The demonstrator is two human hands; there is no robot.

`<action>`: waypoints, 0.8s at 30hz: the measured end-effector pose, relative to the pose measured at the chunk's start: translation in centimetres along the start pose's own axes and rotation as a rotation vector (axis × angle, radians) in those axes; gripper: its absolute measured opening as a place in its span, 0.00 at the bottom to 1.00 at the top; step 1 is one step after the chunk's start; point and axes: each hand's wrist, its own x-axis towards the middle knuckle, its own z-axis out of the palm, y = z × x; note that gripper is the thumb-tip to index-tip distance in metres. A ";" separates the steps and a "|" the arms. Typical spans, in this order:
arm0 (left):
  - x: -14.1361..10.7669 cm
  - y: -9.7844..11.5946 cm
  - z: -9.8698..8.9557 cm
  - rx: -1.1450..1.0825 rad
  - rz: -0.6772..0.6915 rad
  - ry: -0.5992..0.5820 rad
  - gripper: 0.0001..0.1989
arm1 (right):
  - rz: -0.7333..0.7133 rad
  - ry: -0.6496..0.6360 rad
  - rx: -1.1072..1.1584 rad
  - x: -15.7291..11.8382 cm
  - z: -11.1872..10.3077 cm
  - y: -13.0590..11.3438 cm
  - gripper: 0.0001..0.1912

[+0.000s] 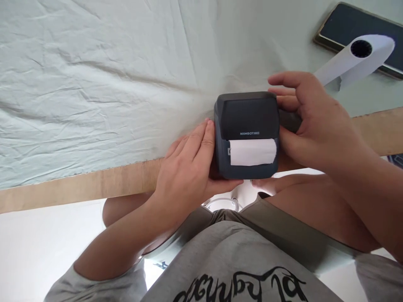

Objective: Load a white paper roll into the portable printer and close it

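A small dark label printer [248, 115] is upright near the table's front edge, with white paper [253, 152] lying over its front from a slot. My left hand [189, 167] presses along the printer's left side, its thumb at the lower front edge. On the other side, my right hand [311, 117] has its thumb against the printer's right side, with the fingers curved beside the back corner. Both hands hold the printer between them.
A partly unrolled white paper roll [340, 63] lies at the upper right, overlapping a dark phone [346, 25]. A wrinkled pale green cloth [94, 84] covers the table, whose bare wooden edge [126, 178] shows. My legs are below the edge.
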 end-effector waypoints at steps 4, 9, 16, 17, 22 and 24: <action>0.2 0.2 -0.1 -0.018 -0.036 0.010 0.48 | 0.003 -0.005 0.014 0.0 -0.1 -0.2 0.42; 0.4 0.4 0.0 -0.043 -0.011 0.032 0.44 | -0.001 -0.034 0.032 -0.1 -0.1 -0.2 0.46; 0.6 0.5 0.1 -0.087 -0.050 -0.038 0.49 | 0.004 -0.009 0.072 0.0 -0.5 0.5 0.42; 0.6 0.5 -0.1 -0.106 -0.056 -0.047 0.50 | 0.022 0.012 0.082 0.0 -0.8 0.3 0.36; 0.6 0.0 -1.3 -0.255 -0.180 -0.069 0.45 | -0.097 0.008 -0.020 0.3 -2.6 -1.0 0.26; 0.5 -0.1 -1.6 -0.311 -0.218 -0.044 0.41 | -0.140 -0.024 -0.084 0.5 -2.9 -1.3 0.27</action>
